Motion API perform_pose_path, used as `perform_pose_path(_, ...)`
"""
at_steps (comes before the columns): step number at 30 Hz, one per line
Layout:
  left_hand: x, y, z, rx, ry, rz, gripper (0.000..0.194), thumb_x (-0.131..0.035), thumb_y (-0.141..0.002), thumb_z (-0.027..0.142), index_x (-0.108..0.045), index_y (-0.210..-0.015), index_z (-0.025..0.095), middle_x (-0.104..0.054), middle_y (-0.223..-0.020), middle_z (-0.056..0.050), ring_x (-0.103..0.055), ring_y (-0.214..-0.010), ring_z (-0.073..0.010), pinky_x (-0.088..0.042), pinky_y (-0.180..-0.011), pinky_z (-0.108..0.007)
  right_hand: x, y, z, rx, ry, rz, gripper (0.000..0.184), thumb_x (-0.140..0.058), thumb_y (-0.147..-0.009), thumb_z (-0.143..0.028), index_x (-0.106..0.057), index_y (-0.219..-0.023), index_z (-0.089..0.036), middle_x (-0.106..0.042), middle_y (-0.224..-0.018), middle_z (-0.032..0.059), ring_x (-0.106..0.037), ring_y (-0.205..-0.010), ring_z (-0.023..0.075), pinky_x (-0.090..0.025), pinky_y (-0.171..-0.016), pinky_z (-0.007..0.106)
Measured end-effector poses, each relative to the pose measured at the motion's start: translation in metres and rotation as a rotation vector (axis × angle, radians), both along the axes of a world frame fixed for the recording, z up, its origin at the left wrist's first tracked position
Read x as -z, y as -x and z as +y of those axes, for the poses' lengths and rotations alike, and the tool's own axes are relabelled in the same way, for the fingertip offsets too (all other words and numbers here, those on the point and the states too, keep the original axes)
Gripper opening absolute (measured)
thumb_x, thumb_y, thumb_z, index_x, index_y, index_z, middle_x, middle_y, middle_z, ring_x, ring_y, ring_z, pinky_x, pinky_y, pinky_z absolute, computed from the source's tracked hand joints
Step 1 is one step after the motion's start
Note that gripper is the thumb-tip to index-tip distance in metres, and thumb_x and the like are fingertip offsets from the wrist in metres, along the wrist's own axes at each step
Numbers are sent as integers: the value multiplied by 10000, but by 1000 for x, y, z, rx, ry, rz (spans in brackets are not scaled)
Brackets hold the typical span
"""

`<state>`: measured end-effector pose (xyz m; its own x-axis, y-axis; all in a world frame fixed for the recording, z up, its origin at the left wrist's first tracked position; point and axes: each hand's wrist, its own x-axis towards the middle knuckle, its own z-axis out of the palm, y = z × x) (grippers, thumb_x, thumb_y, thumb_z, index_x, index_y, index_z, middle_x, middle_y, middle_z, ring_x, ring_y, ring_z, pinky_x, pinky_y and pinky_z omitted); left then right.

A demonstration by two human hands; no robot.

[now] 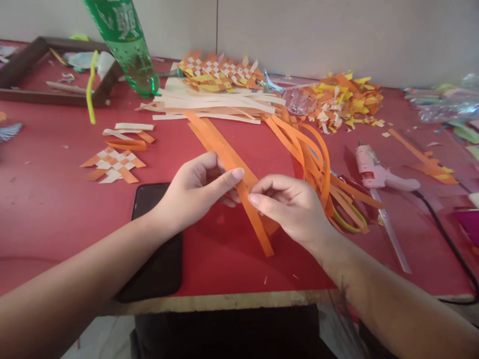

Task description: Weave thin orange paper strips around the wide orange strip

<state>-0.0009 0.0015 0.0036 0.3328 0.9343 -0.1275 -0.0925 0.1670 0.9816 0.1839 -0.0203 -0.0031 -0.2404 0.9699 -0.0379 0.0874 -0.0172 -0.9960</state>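
Note:
Orange paper strips [224, 152] slant across the middle of the head view, lying partly over one another. My left hand [202, 184] pinches them, thumb on top and fingers curled beneath. Close by on the right, my right hand [290, 204] grips the strips' edge between thumb and index finger. The strips' lower ends stick out below both hands, above the red table. A bundle of curled orange strips [318, 159] lies just beyond my right hand. Left of my left hand is a woven orange and white paper fish [114, 164] with folded strips [130, 134] above it.
A black phone [160, 269] lies under my left forearm at the red table's [45, 209] front edge. A pink glue gun [381, 172] with a cord rests right. Behind are white strips [217, 104], woven pieces [220, 70], paper scraps [344, 97], a green bottle [130, 55] and a dark frame [41, 94].

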Motion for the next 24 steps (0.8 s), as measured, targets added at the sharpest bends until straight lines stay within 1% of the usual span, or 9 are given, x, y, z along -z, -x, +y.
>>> perform_pose_path(2, 1, 1, 0, 42, -24, 7, 213, -737, -826, 340, -647, -876, 154, -692, -740, 1, -695, -638, -117, -591, -597, -192, 0, 1, 1, 10, 11, 9, 119, -702, -796, -238, -641, -713, -179, -630, -663, -7, -561, -592, 115, -450, -548, 253)
perform_pose_path(5, 3, 1, -1, 111, -44, 33, 212, -788, -776, 296, -676, -868, 141, -690, -736, 1, -687, -642, -115, -590, -602, -185, 2, 1, 2, 10, 20, 54, 117, -682, -793, -224, -621, -707, -176, -661, -693, 9, -627, -660, 142, -501, -603, 267)
perform_pose_path(8, 4, 0, -1, 116, -57, 24, 195, -806, -755, 261, -692, -865, 146, -694, -744, 6, -681, -666, -108, -582, -613, -166, 2, 2, 2, 0, 25, 87, 50, -670, -776, -171, -628, -750, -174, -659, -710, 0, -630, -667, 130, -507, -605, 248)
perform_pose_path(11, 3, 0, -1, 87, -47, -10, 189, -788, -778, 282, -694, -886, 158, -705, -770, 5, -680, -674, -106, -582, -624, -173, 1, 2, 0, -9, 30, 95, 56, -666, -769, -140, -622, -763, -173, -626, -695, -22, -581, -617, 96, -476, -562, 214)
perform_pose_path(15, 5, 0, -1, 7, -38, -34, 196, -744, -821, 344, -675, -870, 167, -691, -740, 6, -659, -644, -102, -577, -620, -198, -1, 2, 0, -21, -4, 77, 88, -658, -776, -117, -604, -738, -176, -548, -634, -58, -461, -528, 52, -383, -475, 178)
perform_pose_path(17, 7, 1, 0, -70, -75, -60, 190, -735, -827, 355, -670, -876, 184, -681, -750, 10, -651, -653, -110, -573, -620, -218, -1, 1, 0, -23, -26, 74, 98, -649, -781, -109, -599, -730, -178, -530, -622, -64, -434, -516, 47, -355, -460, 175)
perform_pose_path(19, 7, 2, 3, -189, -118, -105, 166, -722, -836, 362, -664, -885, 215, -682, -792, 17, -644, -668, -116, -559, -612, -231, -1, 0, 1, -29, -18, 75, 108, -639, -785, -107, -591, -719, -179, -523, -608, -65, -424, -503, 46, -339, -448, 176)
perform_pose_path(22, 2, 7, 10, -456, -156, -197, 105, -687, -872, 314, -632, -811, 249, -659, -790, 60, -605, -640, -87, -510, -593, -225, -1, -2, 1, -57, 22, 73, 93, -644, -772, -114, -595, -723, -176, -556, -626, -48, -463, -523, 59, -355, -459, 184)
perform_pose_path(24, -5, 10, 16, -655, -158, -284, 163, -631, -922, 262, -591, -764, 249, -610, -715, 94, -547, -581, -58, -477, -573, -219, 0, -3, 0, -90, 45, 69, 90, -652, -751, -111, -597, -715, -173, -574, -639, -37, -486, -544, 70, -376, -480, 196)
